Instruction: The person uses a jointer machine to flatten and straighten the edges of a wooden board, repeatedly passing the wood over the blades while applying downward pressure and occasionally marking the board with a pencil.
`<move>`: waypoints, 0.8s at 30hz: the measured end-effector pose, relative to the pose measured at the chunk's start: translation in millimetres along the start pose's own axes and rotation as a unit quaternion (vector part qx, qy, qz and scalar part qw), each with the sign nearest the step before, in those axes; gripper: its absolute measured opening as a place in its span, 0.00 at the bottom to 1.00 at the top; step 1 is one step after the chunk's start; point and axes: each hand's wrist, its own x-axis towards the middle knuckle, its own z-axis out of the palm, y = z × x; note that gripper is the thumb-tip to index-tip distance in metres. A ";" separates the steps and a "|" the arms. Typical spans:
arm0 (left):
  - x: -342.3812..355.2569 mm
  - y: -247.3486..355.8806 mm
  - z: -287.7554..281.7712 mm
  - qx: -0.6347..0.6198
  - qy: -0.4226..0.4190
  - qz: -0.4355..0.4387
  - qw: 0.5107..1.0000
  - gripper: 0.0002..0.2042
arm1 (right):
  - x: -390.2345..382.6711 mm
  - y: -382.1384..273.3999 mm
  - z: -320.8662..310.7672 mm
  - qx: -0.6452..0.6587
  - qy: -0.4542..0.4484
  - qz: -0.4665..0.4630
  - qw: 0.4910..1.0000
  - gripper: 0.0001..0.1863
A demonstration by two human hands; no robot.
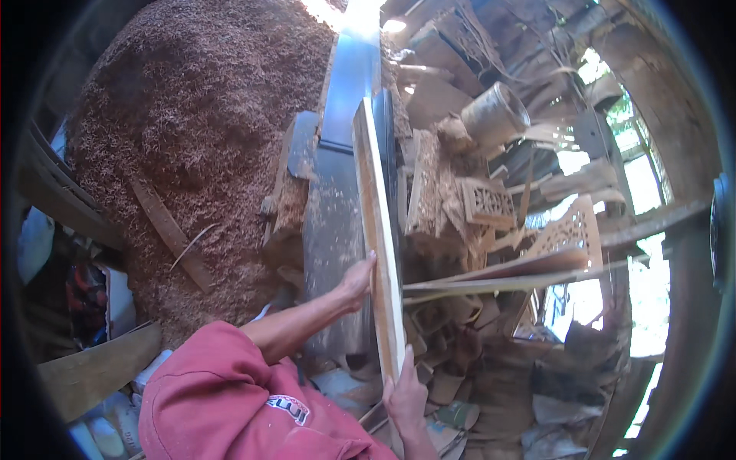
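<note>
A long, narrow wooden board (374, 199) lies lengthwise along a worn metal machine bed (330, 230), beside a dark raised strip (386, 115). The bed's far part (349, 69) is smooth and shiny. My left hand (356, 285) grips the board's left side around its middle, with fingertips partly hidden by it. My right hand (402, 391) holds the board at its near portion, below the near end of the bed, fingers curled round it.
A large heap of shavings (176, 92) with a loose plank (172, 230) fills the left. On the right are carved wooden panels (487, 203), a pale cylinder (491, 115), long slats (498, 280) crossing sideways and wooden posts (675, 307). Scrap pieces lie below the slats.
</note>
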 end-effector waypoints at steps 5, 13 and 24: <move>-82.6 -143.7 -20.8 0.015 -0.041 -0.026 0.999 0.36 | -27.9 14.0 15.7 0.012 -0.011 0.018 1.000 0.43; -100.3 -131.0 7.3 0.364 0.056 0.226 0.902 0.51 | -152.2 77.2 81.8 0.007 0.097 0.018 0.995 0.41; -14.4 -181.0 33.0 0.432 0.187 0.293 0.832 0.47 | -123.7 88.1 130.2 -0.010 0.060 0.047 0.997 0.41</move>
